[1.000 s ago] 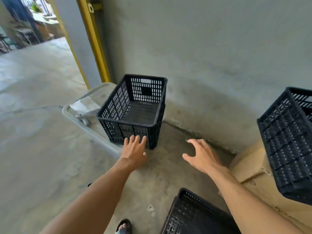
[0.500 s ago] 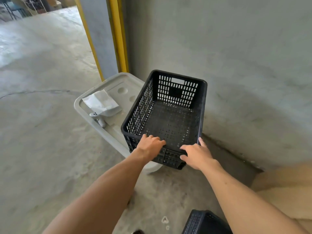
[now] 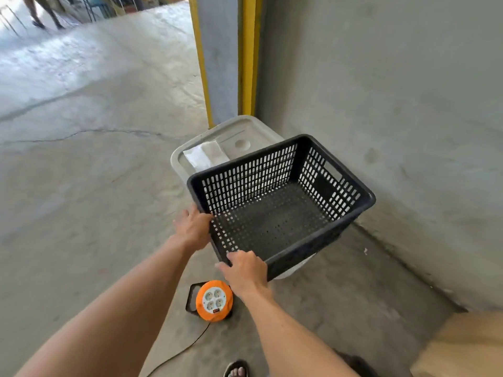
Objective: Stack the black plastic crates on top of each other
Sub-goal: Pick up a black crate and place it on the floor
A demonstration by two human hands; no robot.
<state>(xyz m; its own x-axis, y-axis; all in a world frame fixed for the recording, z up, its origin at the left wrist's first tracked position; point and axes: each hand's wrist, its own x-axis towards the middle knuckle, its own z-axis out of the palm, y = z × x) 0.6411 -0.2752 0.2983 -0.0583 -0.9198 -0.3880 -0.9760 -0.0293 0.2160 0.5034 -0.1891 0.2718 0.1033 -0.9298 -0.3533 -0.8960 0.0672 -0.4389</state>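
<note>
An empty black plastic crate point(image 3: 275, 213) with slotted walls is held in the air, tilted and turned at an angle, above the concrete floor and partly over a grey tub lid. My left hand point(image 3: 193, 229) grips its near-left corner rim. My right hand point(image 3: 246, 270) grips the near rim at the front corner. No other black crate shows clearly; a dark edge point(image 3: 356, 363) at the bottom is too cut off to tell.
A grey plastic tub lid point(image 3: 217, 140) with a white paper point(image 3: 205, 155) on it lies by the yellow-edged pillar point(image 3: 246, 55). An orange cable reel point(image 3: 214, 300) sits on the floor. Grey wall point(image 3: 394, 104) to the right. Cardboard point(image 3: 462, 346) at bottom right. My sandalled foot point(image 3: 236, 370) below.
Both hands went from reaching to gripping the crate's near rim, then lifted and swung it to the right. An orange cable reel is now visible beneath.
</note>
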